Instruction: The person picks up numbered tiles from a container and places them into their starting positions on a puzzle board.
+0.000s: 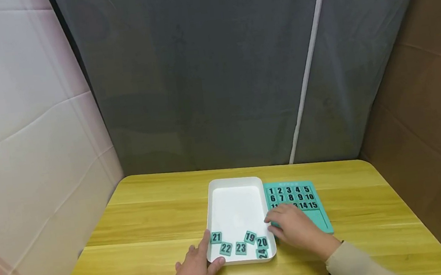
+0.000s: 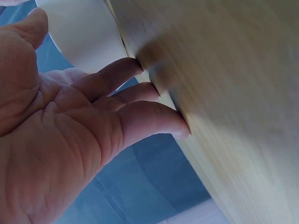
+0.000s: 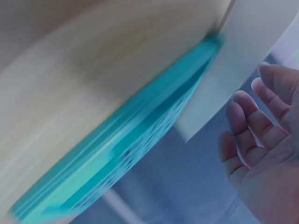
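Observation:
A white tray [image 1: 236, 207] stands on the table, with several teal number tiles [image 1: 240, 248] marked 19 to 24 scattered toward its near end. My left hand [image 1: 194, 270] touches the tray's near left corner, thumb at the front rim and index finger along the side. In the left wrist view its other fingers [image 2: 156, 116] rest on the tabletop. Beside the tray on the right lies a teal number board [image 1: 324, 220], its rows starting at 1; 15 is visible. My right hand [image 1: 294, 226] hovers over the tray's right rim and the board, covering some numbers. Its fingers [image 3: 252, 123] are loosely bent around nothing.
The wooden table [image 1: 152, 216] extends to both sides of the tray and board. A grey curtain [image 1: 206, 76] with a pale strip hangs behind it. White cloth [image 1: 20, 109] hangs at left and brown cloth [image 1: 427, 111] at right.

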Action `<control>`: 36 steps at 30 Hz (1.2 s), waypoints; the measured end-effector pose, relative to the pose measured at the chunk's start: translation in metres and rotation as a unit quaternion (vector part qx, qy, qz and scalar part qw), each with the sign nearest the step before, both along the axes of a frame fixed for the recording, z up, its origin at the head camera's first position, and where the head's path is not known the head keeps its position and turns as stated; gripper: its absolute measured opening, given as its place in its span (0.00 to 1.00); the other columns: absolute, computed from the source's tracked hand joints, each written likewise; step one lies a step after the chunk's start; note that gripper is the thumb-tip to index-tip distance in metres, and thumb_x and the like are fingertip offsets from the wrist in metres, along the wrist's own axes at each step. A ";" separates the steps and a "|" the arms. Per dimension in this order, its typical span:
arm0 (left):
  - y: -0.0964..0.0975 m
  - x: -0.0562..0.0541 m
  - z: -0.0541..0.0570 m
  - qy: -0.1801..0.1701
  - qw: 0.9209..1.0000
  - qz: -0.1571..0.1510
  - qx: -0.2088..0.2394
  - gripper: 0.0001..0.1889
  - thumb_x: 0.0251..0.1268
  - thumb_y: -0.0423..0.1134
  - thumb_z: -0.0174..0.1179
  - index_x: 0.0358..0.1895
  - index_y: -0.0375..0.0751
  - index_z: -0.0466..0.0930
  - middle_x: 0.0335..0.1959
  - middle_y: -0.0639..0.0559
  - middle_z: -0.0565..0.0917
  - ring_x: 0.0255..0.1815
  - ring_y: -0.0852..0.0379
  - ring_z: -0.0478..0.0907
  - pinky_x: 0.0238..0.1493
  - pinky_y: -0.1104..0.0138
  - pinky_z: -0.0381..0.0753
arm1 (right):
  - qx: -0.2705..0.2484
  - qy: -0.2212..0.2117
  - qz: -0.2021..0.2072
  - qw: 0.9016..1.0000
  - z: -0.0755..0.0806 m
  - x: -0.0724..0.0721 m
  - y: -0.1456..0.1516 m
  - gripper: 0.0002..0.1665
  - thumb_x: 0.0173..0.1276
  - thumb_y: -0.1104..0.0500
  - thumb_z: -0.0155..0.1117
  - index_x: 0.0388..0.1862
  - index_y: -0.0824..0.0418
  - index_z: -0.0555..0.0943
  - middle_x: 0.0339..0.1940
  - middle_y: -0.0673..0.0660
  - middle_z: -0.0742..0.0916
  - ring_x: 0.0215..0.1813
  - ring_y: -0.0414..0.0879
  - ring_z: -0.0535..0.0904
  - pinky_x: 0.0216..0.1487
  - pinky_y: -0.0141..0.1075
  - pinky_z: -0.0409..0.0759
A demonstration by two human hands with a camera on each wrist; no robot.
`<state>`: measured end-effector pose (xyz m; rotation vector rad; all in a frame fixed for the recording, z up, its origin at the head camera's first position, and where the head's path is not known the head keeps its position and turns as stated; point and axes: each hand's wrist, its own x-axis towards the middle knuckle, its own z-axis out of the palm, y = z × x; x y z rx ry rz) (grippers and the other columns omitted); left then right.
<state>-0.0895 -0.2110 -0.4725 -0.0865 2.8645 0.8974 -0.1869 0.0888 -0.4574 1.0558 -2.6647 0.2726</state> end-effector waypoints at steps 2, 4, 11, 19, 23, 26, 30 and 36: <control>0.000 0.000 0.000 0.000 1.000 -0.002 0.000 0.47 0.73 0.59 0.66 0.86 0.44 0.57 0.74 0.24 0.74 0.78 0.19 0.65 0.65 0.15 0.59 | 0.011 -0.014 0.017 1.000 0.000 0.006 -0.016 0.07 0.71 0.53 0.77 0.45 0.50 0.91 0.46 0.45 0.92 0.52 0.45 0.86 0.58 0.48 0.84; 0.001 0.001 -0.001 -0.003 1.000 -0.003 0.002 0.47 0.73 0.60 0.66 0.86 0.44 0.57 0.74 0.24 0.74 0.78 0.19 0.64 0.65 0.15 0.59 | 0.033 -0.031 0.021 0.999 -0.002 0.012 -0.030 0.06 0.72 0.51 0.76 0.45 0.48 0.91 0.46 0.43 0.92 0.52 0.44 0.84 0.59 0.49 0.82; 0.001 0.001 0.000 0.003 1.000 -0.010 0.006 0.47 0.72 0.59 0.67 0.86 0.43 0.57 0.74 0.24 0.75 0.78 0.18 0.65 0.63 0.15 0.60 | 0.078 -0.043 -0.004 0.996 -0.011 0.015 -0.056 0.05 0.70 0.49 0.77 0.43 0.43 0.93 0.45 0.42 0.93 0.49 0.42 0.84 0.57 0.46 0.80; 0.001 0.002 0.000 0.014 1.000 -0.010 0.006 0.47 0.72 0.58 0.67 0.85 0.41 0.58 0.72 0.24 0.76 0.77 0.18 0.66 0.63 0.14 0.60 | 0.059 -0.044 -0.016 0.997 -0.016 0.013 -0.060 0.05 0.67 0.51 0.79 0.41 0.44 0.92 0.42 0.41 0.93 0.46 0.41 0.84 0.56 0.45 0.81; 0.001 0.002 -0.001 0.015 1.000 -0.011 0.010 0.47 0.72 0.58 0.68 0.85 0.41 0.58 0.72 0.22 0.75 0.76 0.18 0.67 0.63 0.14 0.59 | 0.008 -0.042 -0.019 0.999 -0.003 0.008 -0.049 0.08 0.66 0.54 0.80 0.43 0.48 0.92 0.44 0.44 0.94 0.50 0.44 0.86 0.61 0.50 0.83; 0.002 0.001 -0.003 0.017 1.000 -0.010 0.013 0.47 0.72 0.58 0.68 0.86 0.41 0.58 0.72 0.23 0.75 0.77 0.18 0.66 0.63 0.14 0.59 | -0.014 -0.030 -0.043 0.999 0.011 -0.001 -0.028 0.09 0.67 0.56 0.80 0.46 0.50 0.91 0.47 0.47 0.94 0.54 0.47 0.87 0.64 0.54 0.84; 0.002 0.001 -0.003 0.016 1.000 -0.009 0.011 0.47 0.72 0.58 0.67 0.86 0.42 0.57 0.73 0.23 0.75 0.77 0.18 0.66 0.63 0.14 0.59 | -0.014 -0.019 -0.102 0.995 0.020 -0.018 0.017 0.11 0.69 0.58 0.79 0.48 0.53 0.91 0.50 0.51 0.94 0.57 0.52 0.89 0.66 0.55 0.84; -0.002 0.001 -0.002 0.007 1.000 -0.001 0.004 0.47 0.72 0.59 0.67 0.86 0.43 0.57 0.73 0.23 0.74 0.78 0.18 0.65 0.64 0.15 0.58 | 0.001 -0.033 -0.131 0.991 0.006 -0.030 0.077 0.11 0.66 0.63 0.79 0.47 0.58 0.91 0.48 0.55 0.94 0.53 0.55 0.90 0.58 0.53 0.88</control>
